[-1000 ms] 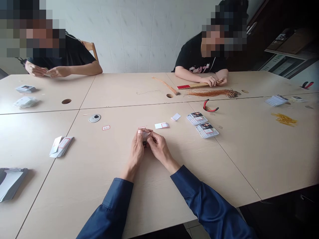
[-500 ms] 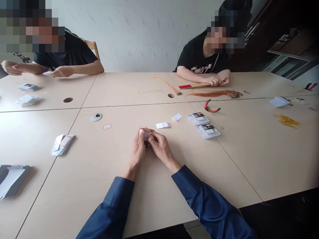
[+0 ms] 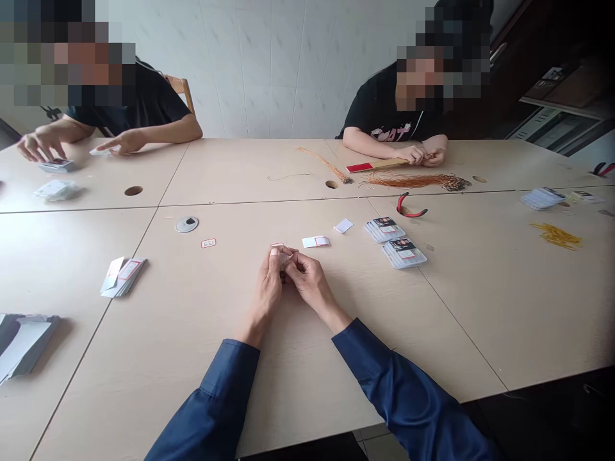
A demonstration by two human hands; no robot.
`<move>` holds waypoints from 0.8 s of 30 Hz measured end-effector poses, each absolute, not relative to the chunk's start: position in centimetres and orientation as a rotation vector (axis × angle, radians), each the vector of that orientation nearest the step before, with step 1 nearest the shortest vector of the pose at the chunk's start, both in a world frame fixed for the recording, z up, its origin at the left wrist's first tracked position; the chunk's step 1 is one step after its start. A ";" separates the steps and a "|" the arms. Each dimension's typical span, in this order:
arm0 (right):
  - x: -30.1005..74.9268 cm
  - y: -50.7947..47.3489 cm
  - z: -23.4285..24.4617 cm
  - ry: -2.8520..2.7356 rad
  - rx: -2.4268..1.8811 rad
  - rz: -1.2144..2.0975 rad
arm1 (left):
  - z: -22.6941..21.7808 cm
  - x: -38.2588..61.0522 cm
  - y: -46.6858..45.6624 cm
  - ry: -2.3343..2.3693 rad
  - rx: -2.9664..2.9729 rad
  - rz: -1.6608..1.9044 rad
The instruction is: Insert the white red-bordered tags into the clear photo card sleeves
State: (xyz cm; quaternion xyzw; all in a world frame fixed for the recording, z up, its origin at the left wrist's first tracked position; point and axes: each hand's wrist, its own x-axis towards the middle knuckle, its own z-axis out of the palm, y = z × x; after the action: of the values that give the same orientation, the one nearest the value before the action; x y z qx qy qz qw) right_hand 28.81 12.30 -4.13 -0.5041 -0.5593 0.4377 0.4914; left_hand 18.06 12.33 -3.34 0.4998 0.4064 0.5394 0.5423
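Note:
My left hand (image 3: 270, 276) and my right hand (image 3: 310, 280) meet over the middle of the table, both closed on a small pale, clear-looking packet (image 3: 285, 258) with a dark patch at its lower end. Fingers hide most of it, so its exact kind does not show. The right thumb and fingertips pinch near its upper edge. Just beyond the fingertips a red-edged label (image 3: 277, 244) peeks out. A folded white card with a red-edged label (image 3: 316, 241) lies to the right of it, and a smaller white card (image 3: 343, 225) lies farther right.
Two stacks of clear plastic cases (image 3: 404, 253) lie right of my hands, near red-handled pliers (image 3: 412, 208). White cards (image 3: 122, 276) and a round lid (image 3: 186, 224) are at left. Two co-workers sit opposite, beside copper-coloured strands (image 3: 418, 181). Yellow strips (image 3: 556, 235) lie far right.
The left co-worker's raised hand has come down onto a stack of cards. My hands keep nearly the same hold on the packet. The whole view has shifted slightly.

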 end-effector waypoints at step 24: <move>28.9 12.3 -4.1 -1.351 -1.229 1.078 | -3.3 18.1 12.4 0.967 1.196 1.267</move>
State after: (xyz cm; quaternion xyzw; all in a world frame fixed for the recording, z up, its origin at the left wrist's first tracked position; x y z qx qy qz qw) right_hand 28.85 12.28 -4.07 -0.5056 -0.5559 0.4436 0.4884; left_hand 18.07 12.43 -3.29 0.5038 0.4074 0.5337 0.5435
